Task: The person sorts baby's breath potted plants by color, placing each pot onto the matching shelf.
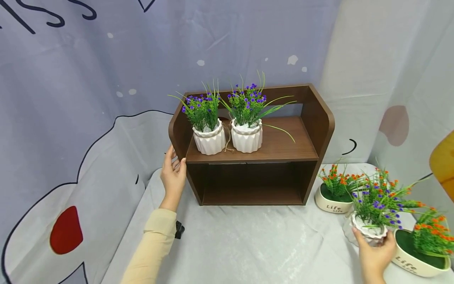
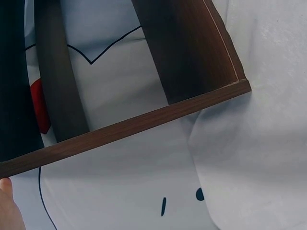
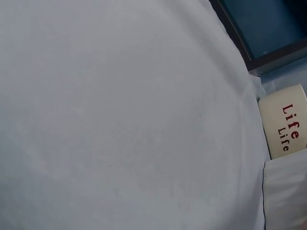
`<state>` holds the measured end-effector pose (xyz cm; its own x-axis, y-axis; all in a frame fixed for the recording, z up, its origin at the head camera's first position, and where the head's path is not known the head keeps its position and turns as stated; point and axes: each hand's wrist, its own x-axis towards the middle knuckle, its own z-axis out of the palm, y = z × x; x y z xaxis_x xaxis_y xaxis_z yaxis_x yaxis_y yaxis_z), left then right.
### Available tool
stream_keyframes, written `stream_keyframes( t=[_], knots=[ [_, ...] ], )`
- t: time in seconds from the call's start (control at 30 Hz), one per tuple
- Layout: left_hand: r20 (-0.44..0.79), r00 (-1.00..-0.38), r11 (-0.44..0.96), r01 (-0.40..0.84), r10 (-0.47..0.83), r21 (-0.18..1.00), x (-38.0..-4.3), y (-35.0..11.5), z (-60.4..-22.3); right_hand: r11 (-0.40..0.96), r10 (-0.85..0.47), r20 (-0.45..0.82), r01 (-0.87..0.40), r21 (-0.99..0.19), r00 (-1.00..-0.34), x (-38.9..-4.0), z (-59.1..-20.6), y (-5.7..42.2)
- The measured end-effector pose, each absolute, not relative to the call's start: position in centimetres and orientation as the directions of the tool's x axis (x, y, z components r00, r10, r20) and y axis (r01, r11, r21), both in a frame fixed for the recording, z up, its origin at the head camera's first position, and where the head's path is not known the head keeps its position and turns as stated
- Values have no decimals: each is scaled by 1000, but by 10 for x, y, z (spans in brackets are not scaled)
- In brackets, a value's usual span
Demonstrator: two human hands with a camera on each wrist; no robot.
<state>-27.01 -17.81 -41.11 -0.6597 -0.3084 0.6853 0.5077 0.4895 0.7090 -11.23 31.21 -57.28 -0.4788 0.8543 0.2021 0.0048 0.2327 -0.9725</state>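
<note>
white pot [image 1: 367, 232] of purple flowers [image 1: 378, 204] held in our right hand [image 1: 376, 255], at the right of the table [image 1: 255, 248].
we grip it by its sides, between two cream planters [image 1: 332, 204] of orange flowers [image 1: 338, 181] lettered "life"; whether it touches the table we cannot tell. well to its left we see a brown shelf [image 1: 289, 138], with two matching pots [image 1: 210, 142] side by side on its upper board. our left hand [image 1: 173, 178], loosely spread, touches the shelf's left side.
</note>
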Motion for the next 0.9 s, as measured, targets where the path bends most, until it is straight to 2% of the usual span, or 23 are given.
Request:
stream_keyframes(
  t=[0.37,0.73,0.9],
  knots=[
    [685,-661,498,502,-307,707,-270,-178,-411,244,841,197,29,-969,-504,-112,-571,315],
    [692,-656,492,514,-302,703,-271,-180,-412,162,871,130,28,-986,-473,-115,-573,307],
    [683,-664,498,501,-303,708,-270,-179,-411,162,879,137,15,-987,-457,-111,-575,306]
  ],
)
